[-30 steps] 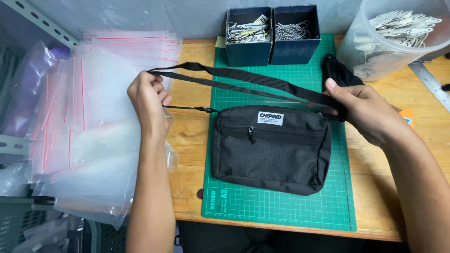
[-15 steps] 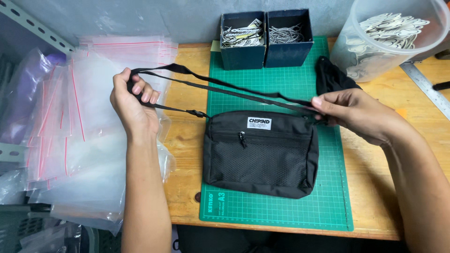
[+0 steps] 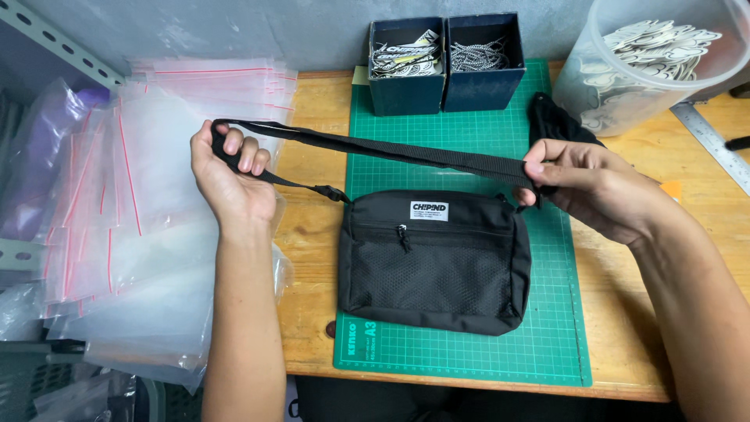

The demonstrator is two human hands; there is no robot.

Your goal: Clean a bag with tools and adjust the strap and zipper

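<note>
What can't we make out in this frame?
Head view only:
- Strap loop end: hidden inside the left hand.
- Strap's right attachment to the bag: covered by the right hand.
- Tub: top cut off by the frame edge.
- Box contents: too small to identify.

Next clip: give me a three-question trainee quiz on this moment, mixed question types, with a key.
1. True or false: the bag lies flat on the green mat with its mesh side up.
2. What do both hands hold? A) a plastic sleeve B) the strap C) the ruler
3. Which hand is over the pile of clear sleeves?

Key
1. True.
2. B. The left hand grips the looped end of the strap, and the right hand pinches it near the bag's top right corner, so it runs stretched between them.
3. The left hand; the right hand is over the mat's right edge, below the clear tub.
</note>
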